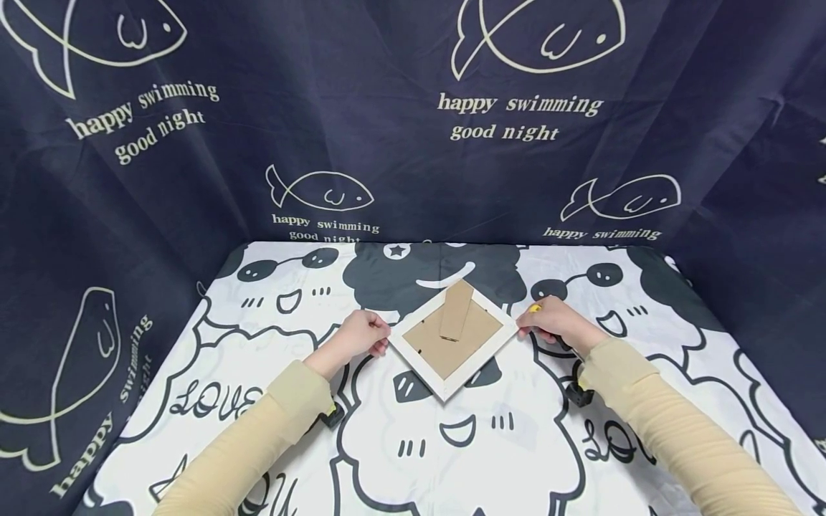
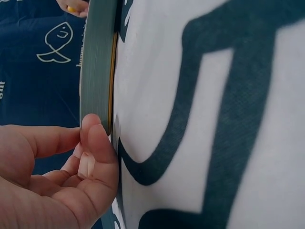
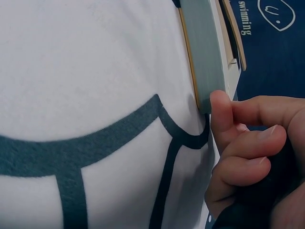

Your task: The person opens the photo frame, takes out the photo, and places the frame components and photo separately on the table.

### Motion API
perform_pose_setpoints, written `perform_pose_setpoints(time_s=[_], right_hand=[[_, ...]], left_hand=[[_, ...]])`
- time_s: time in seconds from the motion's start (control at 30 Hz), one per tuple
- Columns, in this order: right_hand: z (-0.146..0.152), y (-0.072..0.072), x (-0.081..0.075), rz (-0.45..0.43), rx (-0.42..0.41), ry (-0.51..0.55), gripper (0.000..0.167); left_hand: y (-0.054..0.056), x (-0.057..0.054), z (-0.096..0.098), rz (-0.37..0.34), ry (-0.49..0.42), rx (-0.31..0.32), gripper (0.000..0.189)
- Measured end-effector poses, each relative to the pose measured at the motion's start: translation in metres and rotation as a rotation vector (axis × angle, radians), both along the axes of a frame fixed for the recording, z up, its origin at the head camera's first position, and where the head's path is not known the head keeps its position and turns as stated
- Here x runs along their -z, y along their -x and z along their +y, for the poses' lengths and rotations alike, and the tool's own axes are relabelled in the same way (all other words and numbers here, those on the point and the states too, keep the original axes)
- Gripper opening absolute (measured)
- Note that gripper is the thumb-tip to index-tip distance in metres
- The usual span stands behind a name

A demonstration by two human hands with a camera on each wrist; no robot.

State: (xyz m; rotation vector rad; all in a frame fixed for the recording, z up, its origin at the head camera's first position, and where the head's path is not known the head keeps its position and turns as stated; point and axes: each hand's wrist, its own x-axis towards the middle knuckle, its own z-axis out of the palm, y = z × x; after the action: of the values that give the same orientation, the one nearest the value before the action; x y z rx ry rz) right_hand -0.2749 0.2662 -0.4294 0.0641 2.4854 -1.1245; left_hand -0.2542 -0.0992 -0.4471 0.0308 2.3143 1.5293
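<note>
Both forearms (image 1: pixel 245 444) slant in toward the picture frame (image 1: pixel 461 342), set back-up on the tablecloth (image 1: pixel 464 473). The left hand (image 1: pixel 358 335) pinches its left corner, the right hand (image 1: pixel 553 320) its right corner. Tablecloth spreads before the frame's near corner; a curtain (image 1: pixel 400 136) rises beyond its far one.

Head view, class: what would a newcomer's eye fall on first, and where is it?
Probably the white picture frame, back up just below mid-view, its brown stand showing. The left grip and right grip pinch its opposite corners. Behind, the dark curtain bears pale fish drawings.
</note>
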Motion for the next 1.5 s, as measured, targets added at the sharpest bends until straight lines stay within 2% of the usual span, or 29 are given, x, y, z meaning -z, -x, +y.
perform_pose_setpoints(time_s=[0.4,0.7,0.83,0.93,1.07,1.17,1.3,1.4,1.5], right_hand=[[0.001,-0.004,-0.001,0.002,-0.002,0.012,0.018],[-0.001,-0.007,-0.003,0.027,-0.031,-0.051,0.025],[-0.001,-0.009,-0.012,0.033,-0.033,-0.075,0.026],[0.0,-0.01,-0.025,0.061,-0.049,-0.092,0.029],[-0.001,-0.013,-0.047,0.114,-0.042,-0.081,0.044],[-0.004,-0.017,-0.065,0.142,0.009,-0.014,0.058],[-0.009,-0.026,-0.088,0.18,0.102,0.147,0.058],[-0.011,-0.035,-0.102,0.208,0.15,0.35,0.051],[-0.012,-0.042,-0.113,0.228,0.152,0.629,0.051]], left_hand=[[0.0,-0.001,0.002,0.005,0.01,-0.014,0.01],[-0.002,-0.001,0.002,0.075,0.09,0.003,0.01],[-0.004,-0.001,0.002,0.122,0.162,0.039,0.01],[-0.005,-0.001,0.002,0.16,0.211,0.068,0.016],[-0.007,-0.001,0.002,0.201,0.256,0.108,0.031],[-0.008,0.0,0.002,0.211,0.276,0.126,0.039],[-0.009,0.0,0.003,0.208,0.288,0.131,0.044],[-0.01,-0.001,0.003,0.21,0.298,0.127,0.044],[-0.009,0.0,0.004,0.212,0.301,0.116,0.044]])
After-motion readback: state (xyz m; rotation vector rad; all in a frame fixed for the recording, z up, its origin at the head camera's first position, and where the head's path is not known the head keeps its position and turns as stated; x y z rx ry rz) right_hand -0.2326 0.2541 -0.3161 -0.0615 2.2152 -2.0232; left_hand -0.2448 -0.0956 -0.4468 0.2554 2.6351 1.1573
